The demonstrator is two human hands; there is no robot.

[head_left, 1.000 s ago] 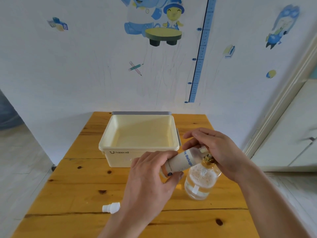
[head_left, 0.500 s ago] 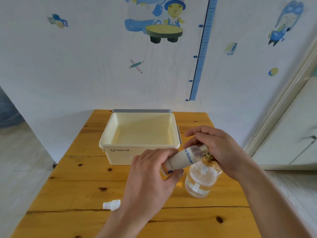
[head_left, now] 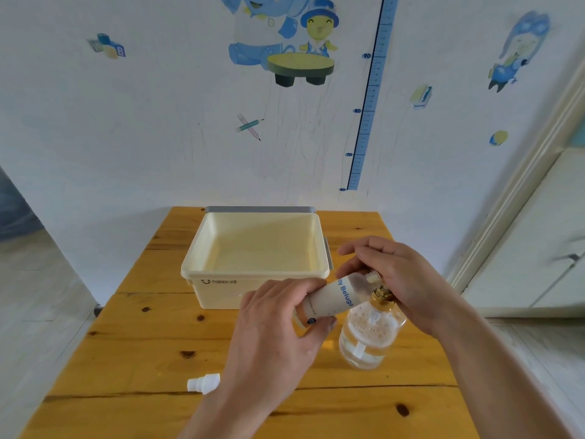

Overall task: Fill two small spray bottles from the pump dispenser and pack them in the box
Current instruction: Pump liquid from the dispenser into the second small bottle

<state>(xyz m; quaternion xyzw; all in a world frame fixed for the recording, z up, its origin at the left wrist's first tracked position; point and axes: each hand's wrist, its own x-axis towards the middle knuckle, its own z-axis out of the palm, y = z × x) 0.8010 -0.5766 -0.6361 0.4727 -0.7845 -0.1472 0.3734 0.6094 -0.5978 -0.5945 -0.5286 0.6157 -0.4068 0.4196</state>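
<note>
Over the right front part of the desk (head_left: 133,353), the left hand (head_left: 278,327) grips the small spray bottle (head_left: 335,299) round its lower end, fingers and thumb wrapped about it. It holds the bottle tilted, open neck up against the head of the pump dispenser (head_left: 370,337), which stands on the desk just below. The right hand (head_left: 399,280) is cupped over the pump head, fingers curled down around it, so the spout is hidden. A white spray cap (head_left: 203,383) lies well apart at the front left, and the cream box (head_left: 253,274) stands open behind the hands. The risk, as I judge it, is at the narrow neck: if it slips off the spout during a press, liquid runs over fingers and desk. A hard press could also tip the dispenser, since only the pressing hand steadies it.
</note>
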